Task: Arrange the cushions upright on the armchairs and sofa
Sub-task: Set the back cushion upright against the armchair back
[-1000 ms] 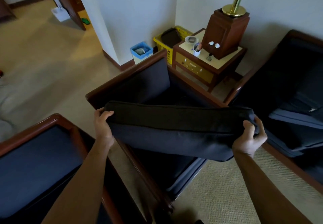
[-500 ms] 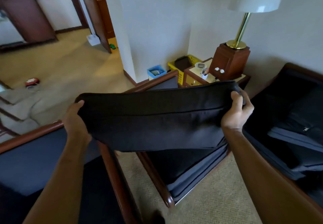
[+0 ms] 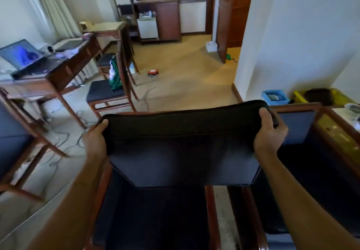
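A dark navy cushion [image 3: 183, 148] hangs in front of me, held by its two upper corners. My left hand [image 3: 95, 139] grips its left corner and my right hand [image 3: 269, 134] grips its right corner. The cushion is above the dark seat [image 3: 155, 218] of a wooden-armed armchair directly below me, and hides the chair's back. A second armchair [image 3: 319, 171] with a dark seat stands to the right, its blue back panel [image 3: 296, 125] showing behind my right hand.
A desk [image 3: 56, 74] with an open laptop [image 3: 23, 56] stands at the left, with a dining chair [image 3: 109, 93] and cables on the carpet. A red object [image 3: 153, 72] lies on the floor. A blue bin [image 3: 274, 97] and yellow basket [image 3: 321, 95] sit by the wall.
I have turned left with the cushion, from the armchair by the lamp table to the armchair now below me. Both hands keep their grip on the corners.
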A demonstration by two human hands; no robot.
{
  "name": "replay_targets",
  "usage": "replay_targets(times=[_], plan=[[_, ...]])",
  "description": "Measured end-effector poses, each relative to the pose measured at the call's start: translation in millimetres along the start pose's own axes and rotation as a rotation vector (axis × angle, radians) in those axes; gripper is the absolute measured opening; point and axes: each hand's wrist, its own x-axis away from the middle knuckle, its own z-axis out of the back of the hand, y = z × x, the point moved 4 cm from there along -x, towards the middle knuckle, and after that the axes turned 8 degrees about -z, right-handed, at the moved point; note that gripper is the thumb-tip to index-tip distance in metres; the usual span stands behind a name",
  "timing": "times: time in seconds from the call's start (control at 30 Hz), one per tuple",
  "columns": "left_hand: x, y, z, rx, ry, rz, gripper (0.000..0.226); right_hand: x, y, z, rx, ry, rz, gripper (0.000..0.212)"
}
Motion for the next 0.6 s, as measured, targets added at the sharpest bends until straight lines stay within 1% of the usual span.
replay_targets(times=[0.03,0.1,0.13,0.17,0.23,0.27,0.33,0.4,0.43,0.47,0.53,0.6], plan=[[-14,2,17,-0.014,0.025,-0.009,0.011,9,8,-25,0.002,-0.031,-0.01,0.046],[-46,2,45,-0.038,0.071,-0.019,0.006,23,27,-73,0.015,-0.075,-0.053,0.028],[-62,1,53,-0.054,0.074,-0.018,0.008,30,38,-95,0.023,-0.083,-0.073,0.025],[-81,-2,61,-0.074,0.073,-0.016,0.012,35,50,-117,0.035,-0.087,-0.092,0.028],[-118,-9,72,-0.12,0.051,-0.02,0.02,42,76,-156,0.046,-0.088,-0.113,0.045],[-137,-15,75,-0.126,0.05,-0.016,0.022,44,89,-173,0.057,-0.074,-0.133,0.047],[-170,-30,76,-0.145,0.054,0.009,0.026,45,111,-200,0.086,-0.042,-0.174,0.043],[-195,-44,68,-0.159,0.029,0.031,0.029,42,134,-221,0.114,-0.017,-0.201,0.032],[-206,-52,62,-0.166,0.015,0.038,0.029,38,143,-228,0.134,-0.003,-0.201,0.027],[-218,-59,55,-0.179,-0.004,0.036,0.026,31,154,-234,0.145,0.015,-0.195,0.027],[-239,-67,33,-0.205,-0.046,0.013,0.018,13,173,-242,0.139,0.079,-0.204,0.04],[-260,-72,8,-0.232,-0.072,-0.017,0.02,-8,190,-248,0.107,0.136,-0.231,0.046]])
